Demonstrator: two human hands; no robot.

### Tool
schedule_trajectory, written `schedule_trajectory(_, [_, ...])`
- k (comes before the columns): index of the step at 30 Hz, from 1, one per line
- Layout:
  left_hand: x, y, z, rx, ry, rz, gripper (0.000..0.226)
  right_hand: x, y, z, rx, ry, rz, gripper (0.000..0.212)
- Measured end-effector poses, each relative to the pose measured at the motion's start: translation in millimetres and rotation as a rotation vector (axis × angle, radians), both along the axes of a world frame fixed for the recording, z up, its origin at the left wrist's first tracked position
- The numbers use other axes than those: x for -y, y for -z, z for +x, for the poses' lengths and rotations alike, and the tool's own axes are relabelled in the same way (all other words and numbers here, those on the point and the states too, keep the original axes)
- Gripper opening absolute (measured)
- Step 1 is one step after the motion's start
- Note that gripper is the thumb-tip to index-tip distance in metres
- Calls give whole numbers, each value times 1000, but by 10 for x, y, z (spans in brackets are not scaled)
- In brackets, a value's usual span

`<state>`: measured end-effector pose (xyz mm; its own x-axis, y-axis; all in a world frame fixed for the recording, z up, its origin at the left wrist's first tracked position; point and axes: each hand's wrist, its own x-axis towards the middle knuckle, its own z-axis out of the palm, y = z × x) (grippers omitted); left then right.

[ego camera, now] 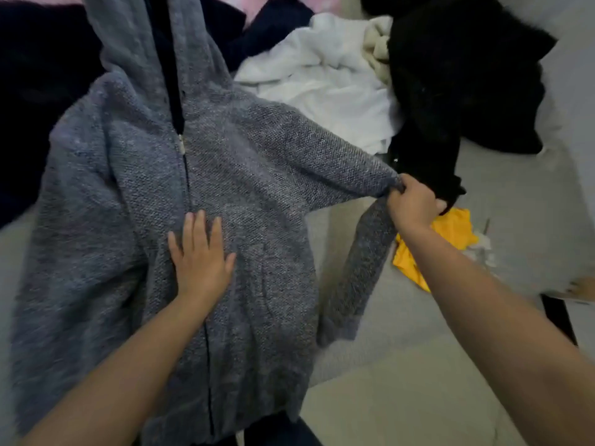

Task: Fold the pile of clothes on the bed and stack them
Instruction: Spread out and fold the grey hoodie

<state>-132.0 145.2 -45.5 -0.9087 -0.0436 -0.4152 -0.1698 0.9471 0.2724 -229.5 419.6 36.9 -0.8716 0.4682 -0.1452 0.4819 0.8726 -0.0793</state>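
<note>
A grey knitted hoodie [135, 201] lies front-up on the pale bed [402, 365], zipped most of the way, its hood pointing away from the person and its hem toward them. Everything else sits around that hoodie.

The left hand [201, 255] lies flat on the hoodie's chest, just right of the zip line [186, 175], fingers straight and slightly spread, palm pressing the knit down. The right hand [410, 202] is off the hoodie's right edge, fingers curled tight around the fold of the sleeve [322, 149], which is drawn out sideways and taut from the shoulder. Below the fist the rest of the sleeve hangs back down toward the hem, beside the hoodie's body and a little apart from it.

Beyond the hoodie's right shoulder sits a crumpled white garment [325, 78], with a cream-coloured piece [376, 49] bunched against its far side. Further right of that, a black garment [450, 78] is heaped, one end trailing down to just behind the right hand. Just past that hand, partly hidden by the wrist and forearm, a bright yellow cloth [450, 230] lies on the bed. On the hoodie's left side, and behind the hood, dark navy fabric [38, 91] spreads out; I cannot tell what garment it is. More dark cloth shows at the hoodie's hem.
</note>
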Motion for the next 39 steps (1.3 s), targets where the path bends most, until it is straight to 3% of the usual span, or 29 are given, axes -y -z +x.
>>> schedule_trajectory(4, [-532, -166, -341, 2, 146, 42, 69, -342, -464, -606, -87, 44, 75, 31])
schedule_trajectory(8, [-923, -294, -634, 4, 212, 29, 69, -532, -541, -1094, -129, 28, 112, 31])
schedule_trajectory(12, [-1040, -232, -817, 91, 278, 5, 70, -696, -228, -1237, 33, 49, 147, 38])
schedule_trajectory(18, [-804, 58, -342, 120, 269, 6, 59, -266, 696, -66, 196, -280, -49, 50])
schedule_trajectory(22, [-420, 187, 328, -21, 204, -15, 51, 75, 1041, 1043, 379, -186, -175, 58])
schedule_trajectory(27, [-132, 262, 986, 64, 197, -56, 50, 291, 1138, 1626, 425, -85, -300, 44])
schedule_trajectory(31, [-206, 300, 1097, -12, 236, 24, 48, -63, 1022, 1502, 292, -65, -179, 40])
schedule_trajectory(34, [-302, 314, 1162, -196, 260, 132, 43, -371, 1012, 1440, 345, -77, -37, 41])
schedule_trajectory(37, [-337, 314, 1298, -365, -8, 194, 35, -383, 1078, 1494, 363, -20, -21, 45])
schedule_trajectory(39, [-287, 325, 1455, -357, -273, 161, 37, -250, 1095, 1618, 297, -44, -18, 49])
